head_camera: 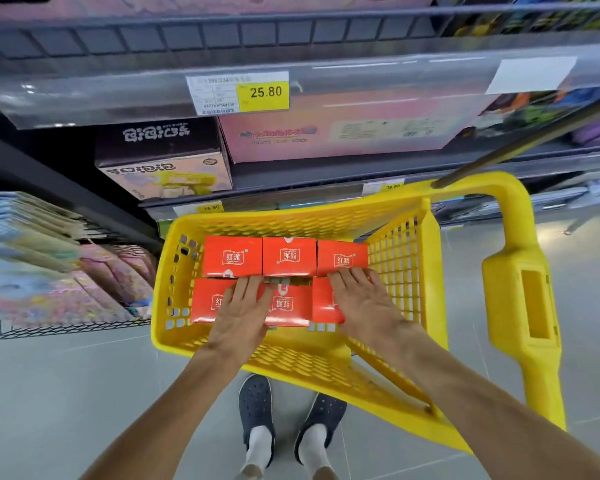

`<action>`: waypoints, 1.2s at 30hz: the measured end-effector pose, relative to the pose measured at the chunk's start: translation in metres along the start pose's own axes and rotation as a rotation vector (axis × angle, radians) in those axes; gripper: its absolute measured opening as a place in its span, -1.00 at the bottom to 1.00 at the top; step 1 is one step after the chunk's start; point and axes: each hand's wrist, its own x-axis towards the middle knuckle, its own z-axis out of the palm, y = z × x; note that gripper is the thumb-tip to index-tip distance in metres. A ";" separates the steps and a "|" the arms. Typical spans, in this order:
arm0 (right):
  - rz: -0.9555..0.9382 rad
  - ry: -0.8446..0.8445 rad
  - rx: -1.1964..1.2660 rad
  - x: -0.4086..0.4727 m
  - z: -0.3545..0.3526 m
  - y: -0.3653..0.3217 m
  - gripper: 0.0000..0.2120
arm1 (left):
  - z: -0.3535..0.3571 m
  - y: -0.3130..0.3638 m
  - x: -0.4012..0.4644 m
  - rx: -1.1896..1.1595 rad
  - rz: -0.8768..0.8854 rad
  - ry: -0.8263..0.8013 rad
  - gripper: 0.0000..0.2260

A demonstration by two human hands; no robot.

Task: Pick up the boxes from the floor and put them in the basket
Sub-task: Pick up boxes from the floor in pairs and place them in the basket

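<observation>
Boxes [232,257], six red glossy cartons in two rows of three, lie flat inside the yellow lattice-walled plastic basket [394,258]. My left hand [238,308] rests flat, fingers straight, on the near-left and near-middle boxes; my right hand [362,299], likewise spread, covers the near-right box [323,303]. Each carton lies directly beneath a palm (long axes run left to right). I see no box on the grey tiled floor [66,393], so I judge packing nearly complete.

Six boxes [289,256] in basket [291,362], two rows; basket before shelf [326,171]; handle [520,306] right
</observation>
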 end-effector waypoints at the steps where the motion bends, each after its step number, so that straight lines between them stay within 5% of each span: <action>1: 0.011 -0.016 0.003 0.004 0.007 0.002 -0.16 | 0.000 0.000 0.000 0.003 0.001 0.003 -0.23; 10: 0.115 -0.004 0.000 0.018 0.054 -0.003 -0.09 | 0.003 0.000 0.000 0.015 0.013 0.016 -0.26; 17: 0.036 0.016 0.164 -0.015 0.019 0.009 -0.19 | -0.035 0.006 -0.013 -0.043 0.066 0.032 -0.37; 28: 0.143 0.278 0.161 -0.189 -0.172 0.073 -0.25 | -0.253 0.080 -0.040 -0.014 0.370 0.214 -0.36; 36: 0.448 0.522 0.177 -0.416 -0.280 0.125 -0.31 | -0.399 0.236 -0.073 0.032 0.747 0.314 -0.31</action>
